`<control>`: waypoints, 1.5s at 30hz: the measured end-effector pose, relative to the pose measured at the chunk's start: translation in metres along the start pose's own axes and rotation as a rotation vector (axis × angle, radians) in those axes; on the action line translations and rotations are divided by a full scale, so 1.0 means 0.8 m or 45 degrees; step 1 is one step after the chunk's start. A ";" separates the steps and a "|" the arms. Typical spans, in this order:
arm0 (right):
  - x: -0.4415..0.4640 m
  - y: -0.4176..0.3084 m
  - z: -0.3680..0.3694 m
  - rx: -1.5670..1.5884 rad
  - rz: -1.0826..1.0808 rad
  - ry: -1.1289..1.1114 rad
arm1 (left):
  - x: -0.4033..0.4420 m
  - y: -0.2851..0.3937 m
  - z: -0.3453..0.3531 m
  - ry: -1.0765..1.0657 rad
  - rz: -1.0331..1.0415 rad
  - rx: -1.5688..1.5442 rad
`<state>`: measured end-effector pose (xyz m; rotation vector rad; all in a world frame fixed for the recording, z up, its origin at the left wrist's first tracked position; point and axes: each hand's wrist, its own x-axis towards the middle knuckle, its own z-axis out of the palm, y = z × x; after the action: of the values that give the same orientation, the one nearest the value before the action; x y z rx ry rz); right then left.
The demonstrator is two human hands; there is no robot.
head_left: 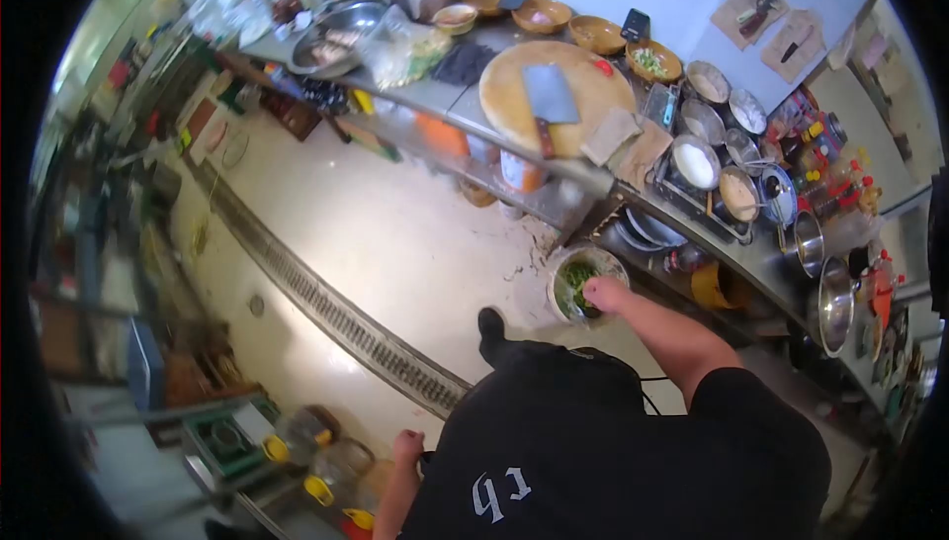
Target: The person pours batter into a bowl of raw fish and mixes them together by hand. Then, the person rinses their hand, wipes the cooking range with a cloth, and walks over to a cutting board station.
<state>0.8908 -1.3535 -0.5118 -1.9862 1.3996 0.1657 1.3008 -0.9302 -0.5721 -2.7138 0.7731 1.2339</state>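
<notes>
My right hand (605, 293) is over the bucket (556, 295) on the floor, beside the counter's lower shelf. Its fingers are curled in, and I cannot make out what they hold, if anything. Green leafy scraps (579, 277) lie in the bucket just beside the fingers. My left hand (408, 446) hangs low at my left side, closed in a loose fist with nothing visible in it. The nearest things to it are large clear jars with yellow lids (341, 466).
A round chopping board (504, 95) with a cleaver (550, 95) lies on the counter. Bowls of ingredients (652, 61), seasoning bowls (695, 162) and bottles (840, 184) line it. A drain grate (316, 288) crosses the floor. A stove (225, 441) stands at lower left.
</notes>
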 end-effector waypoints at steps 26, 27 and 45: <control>0.255 -0.095 -0.315 0.914 1.005 0.891 | 0.279 0.951 -0.453 -0.695 1.507 0.110; 0.251 -0.097 -0.325 0.996 0.974 0.826 | 0.273 0.968 -0.449 -0.769 1.537 0.148; 0.291 -0.066 -0.364 0.128 1.102 1.630 | 0.187 1.017 -0.259 -0.832 3.213 1.013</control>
<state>0.9521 -1.6999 -0.3781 -1.1640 2.8892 -0.9317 1.1466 -1.7554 -0.4200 0.4801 3.0974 0.7953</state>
